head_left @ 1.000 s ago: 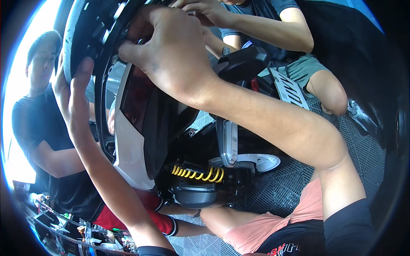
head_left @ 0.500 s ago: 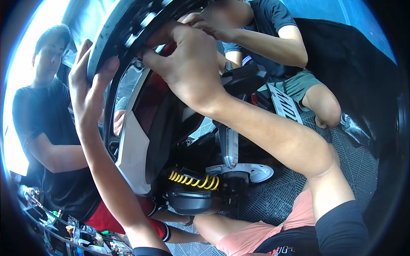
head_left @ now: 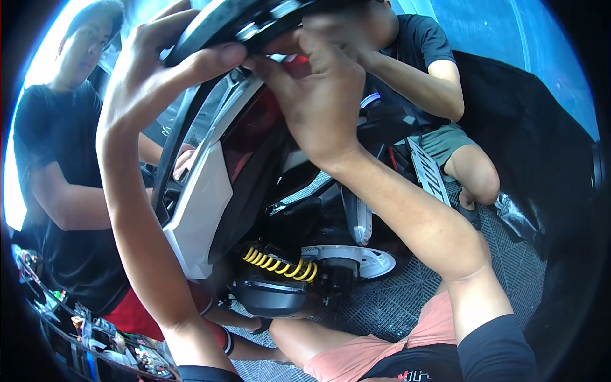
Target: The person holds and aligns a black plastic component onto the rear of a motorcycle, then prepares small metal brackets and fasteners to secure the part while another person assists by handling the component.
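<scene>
At far left, a standing co-worker (head_left: pixel 60 165) in a dark shirt and red shorts, behind a cluttered rack (head_left: pixel 121 347) at near left. The left hand (head_left: pixel 149 83) grasps the left end of a dark curved part (head_left: pixel 219 28) — thumb along its underside, fingers around its outer edge. This part lies at the upper middle, above the rear of a scooter, whose white side panel (head_left: pixel 200 216) and red tail light (head_left: pixel 251 130) stand below it. Nearer is a yellow coil spring (head_left: pixel 280 264). The right hand (head_left: pixel 324 105) is raised beneath the part, thumb and fingers bent near its lower edge; whether they pinch anything cannot be told. To the right, a white wheel (head_left: pixel 379 262) and, farther off, a licence plate (head_left: pixel 429 172). At far right, a second co-worker (head_left: pixel 429 73) crouches — forearm raised — beside a black sheet (head_left: pixel 509 127).
</scene>
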Motion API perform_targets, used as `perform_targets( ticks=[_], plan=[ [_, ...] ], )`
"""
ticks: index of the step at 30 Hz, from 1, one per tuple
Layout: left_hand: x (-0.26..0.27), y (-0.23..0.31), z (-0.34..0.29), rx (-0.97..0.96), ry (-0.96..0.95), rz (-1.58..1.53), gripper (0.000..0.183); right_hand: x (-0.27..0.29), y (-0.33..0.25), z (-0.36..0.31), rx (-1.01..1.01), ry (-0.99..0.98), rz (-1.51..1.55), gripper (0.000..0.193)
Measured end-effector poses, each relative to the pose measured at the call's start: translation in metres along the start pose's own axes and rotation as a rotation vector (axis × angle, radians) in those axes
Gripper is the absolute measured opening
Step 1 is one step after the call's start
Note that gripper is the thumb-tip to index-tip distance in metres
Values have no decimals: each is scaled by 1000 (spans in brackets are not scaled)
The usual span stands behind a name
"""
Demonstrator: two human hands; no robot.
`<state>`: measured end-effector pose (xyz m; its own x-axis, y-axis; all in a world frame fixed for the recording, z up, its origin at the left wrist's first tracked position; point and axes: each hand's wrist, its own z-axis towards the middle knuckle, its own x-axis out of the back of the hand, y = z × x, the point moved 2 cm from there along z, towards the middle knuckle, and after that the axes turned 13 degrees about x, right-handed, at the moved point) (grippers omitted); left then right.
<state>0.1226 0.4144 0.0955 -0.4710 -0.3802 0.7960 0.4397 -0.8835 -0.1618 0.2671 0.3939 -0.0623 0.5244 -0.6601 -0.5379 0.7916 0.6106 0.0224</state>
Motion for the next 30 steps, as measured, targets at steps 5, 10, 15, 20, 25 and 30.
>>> perform_targets(
  ticks=[5,10,15,20,25,30],
  plan=[
    [0,31,-11,-28,64,94,76,0,-1,5,-106,-16,12,23],
    [-3,62,-25,73,105,96,93,3,-8,9,-223,51,108,28],
    [-4,45,-28,-46,83,-24,87,1,-7,13,-376,-60,310,34],
    [0,22,-25,-84,77,-207,85,6,-7,19,-519,-198,479,25],
    [-5,11,-29,-142,136,-258,83,9,-11,25,-487,-260,711,34],
    [-9,3,-33,-182,188,-305,81,7,-11,31,-548,-299,773,32]
  ],
)
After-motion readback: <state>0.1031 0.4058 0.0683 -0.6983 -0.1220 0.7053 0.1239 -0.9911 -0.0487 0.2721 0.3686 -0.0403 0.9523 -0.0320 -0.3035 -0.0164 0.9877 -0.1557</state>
